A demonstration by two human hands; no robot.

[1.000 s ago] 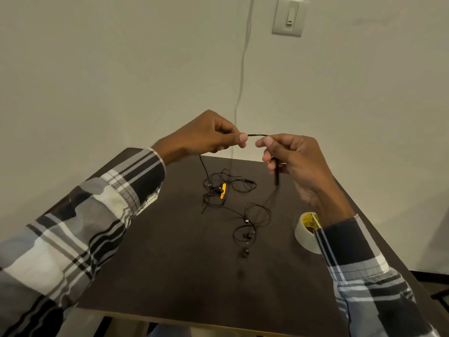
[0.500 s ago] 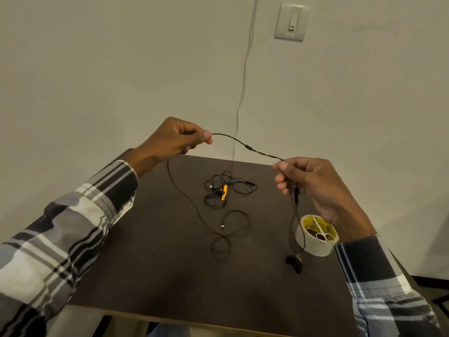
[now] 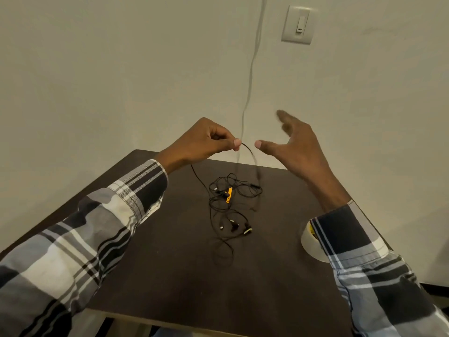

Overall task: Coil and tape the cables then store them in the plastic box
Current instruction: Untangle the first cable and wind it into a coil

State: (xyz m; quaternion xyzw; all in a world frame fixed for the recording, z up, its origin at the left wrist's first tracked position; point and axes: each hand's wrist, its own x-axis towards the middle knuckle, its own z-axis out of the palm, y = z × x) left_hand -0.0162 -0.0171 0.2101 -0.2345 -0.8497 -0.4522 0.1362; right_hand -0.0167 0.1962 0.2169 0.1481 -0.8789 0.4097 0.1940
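Left hand (image 3: pixel 201 142): raised above the far half of the table (image 3: pixel 170 276), thumb and forefinger pinched on a thin black cable (image 3: pixel 252 159); a plaid sleeve (image 3: pixel 80 239) is worn on that arm. From the pinch, one run of the cable is arched to the right and dropped almost straight down; a second run is led down from under the hand to the table. Both runs are ended in a loose tangle of black cables (image 3: pixel 228 198) lying at the middle of the table, with no single long axis; a small orange piece (image 3: pixel 228 194) is seen within it, and small plugs or earbuds, too small to tell apart, at its near side. Right hand (image 3: pixel 296 147): held just right of the pinch, fingers spread and straight, nothing gripped, thumb tip near the cable but apart from it. Tape roll (image 3: pixel 309 242): laid flat near the right table edge, partly hidden by the right sleeve (image 3: pixel 371 276). Table: dark brown, set against a pale wall (image 3: pixel 97 69). On the wall, a pale cord (image 3: pixel 250 76) is run downward and a light switch (image 3: pixel 298 25) is mounted at upper right.
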